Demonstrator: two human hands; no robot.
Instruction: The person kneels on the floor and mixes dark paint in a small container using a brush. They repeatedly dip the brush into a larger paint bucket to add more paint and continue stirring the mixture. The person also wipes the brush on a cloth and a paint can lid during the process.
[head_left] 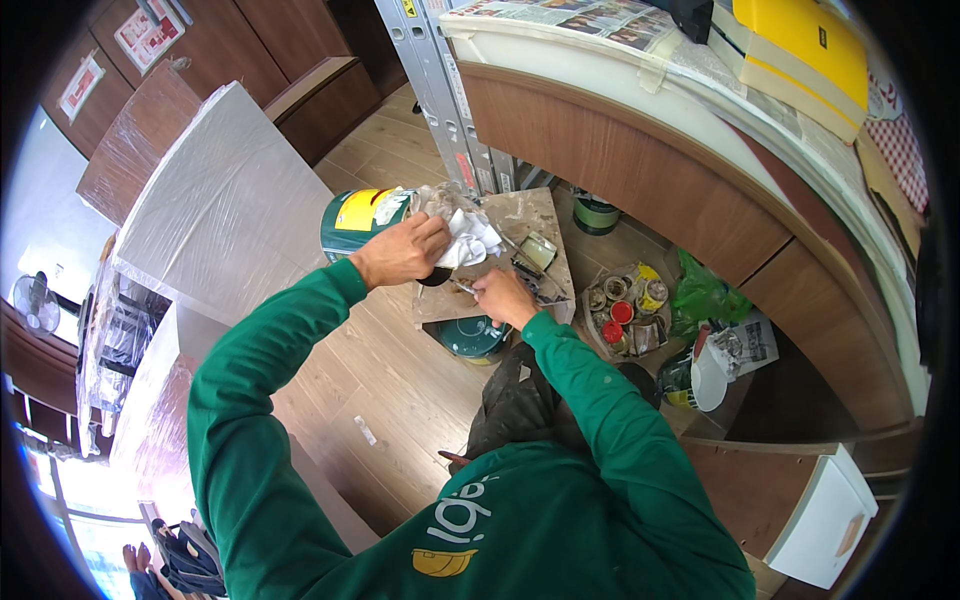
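My left hand (402, 251) grips a white rag (470, 240) and a small dark cup-like object (436, 276) under it. My right hand (503, 297) pinches a thin metal tool (465, 288) whose tip points at that cup. Both hands hover over a paint-stained wooden board (535, 215) that rests on a dark green paint can (475, 337). On the board lie a small open tin (538, 250) and crumpled plastic. Both arms wear green sleeves.
A large green and yellow paint bucket (352, 220) stands left of the board. A box of small paint tins (625, 310) and a green plastic bag (700, 292) lie to the right. A curved wooden counter (640, 150), a metal ladder (440, 90) and plastic-wrapped furniture (220, 200) surround the wood floor.
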